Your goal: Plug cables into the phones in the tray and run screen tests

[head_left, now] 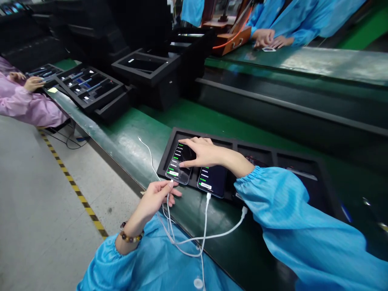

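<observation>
Low in the middle of the view, my left hand [158,195] pinches the white plug of a charging cable [168,202] at the bottom end of the leftmost smartphone [177,171]. The phone's screen is lit with a list in green and white. My right hand [201,151] reaches over that phone with thumb and index finger spread, the thumb over its screen. Beside it lies a second lit smartphone [215,182], partly under my right hand, with a white plug [208,197] at its bottom end. Both phones are in a black compartment tray [235,146].
Another white plug [244,211] sits near my right sleeve, and a loose cable end [140,139] lies on the green bench [127,131]. Trays of phones [87,87] and a stacked black box [148,68] stand at left. Co-workers' hands [269,39] show across the bench and at far left.
</observation>
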Tool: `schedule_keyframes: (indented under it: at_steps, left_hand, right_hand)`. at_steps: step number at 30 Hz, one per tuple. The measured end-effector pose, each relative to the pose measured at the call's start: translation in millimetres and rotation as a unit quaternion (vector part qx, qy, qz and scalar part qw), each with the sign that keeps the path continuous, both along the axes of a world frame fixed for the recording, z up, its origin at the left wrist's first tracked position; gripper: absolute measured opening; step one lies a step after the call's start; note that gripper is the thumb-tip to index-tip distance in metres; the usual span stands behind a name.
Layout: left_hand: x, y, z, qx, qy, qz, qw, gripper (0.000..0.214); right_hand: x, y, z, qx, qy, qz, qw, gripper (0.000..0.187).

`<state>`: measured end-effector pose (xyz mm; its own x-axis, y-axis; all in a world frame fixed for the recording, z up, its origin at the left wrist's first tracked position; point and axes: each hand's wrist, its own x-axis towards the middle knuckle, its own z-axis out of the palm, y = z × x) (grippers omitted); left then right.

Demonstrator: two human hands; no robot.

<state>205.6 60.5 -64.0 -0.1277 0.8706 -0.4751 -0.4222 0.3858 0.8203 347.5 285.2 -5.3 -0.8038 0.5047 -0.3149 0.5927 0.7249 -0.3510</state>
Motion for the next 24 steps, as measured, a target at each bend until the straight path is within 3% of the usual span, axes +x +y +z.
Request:
schedule_keyframes:
  at_steps: [4,16,24]
  left_hand:
    - [-2,4,-0.7,-0.001,-0.017,-0.014,1.0,0.071]
    - [0,8,-0.1,-0.009,-0.049,-0.031,0.998,0.068]
    - [5,13,8.2,-0.013,-0.041,0.005,0.999,0.061]
  right_hand:
    - [-2,-3,-4.8,0.012,-0.011,-0.003,1.0,0.116]
    - [-5,-8,-10.1,0.046,-0.024,-0.002,0.999,0.112]
    - [-4,-14,4.1,0.011,0.016,-0.028,0.999,0.101]
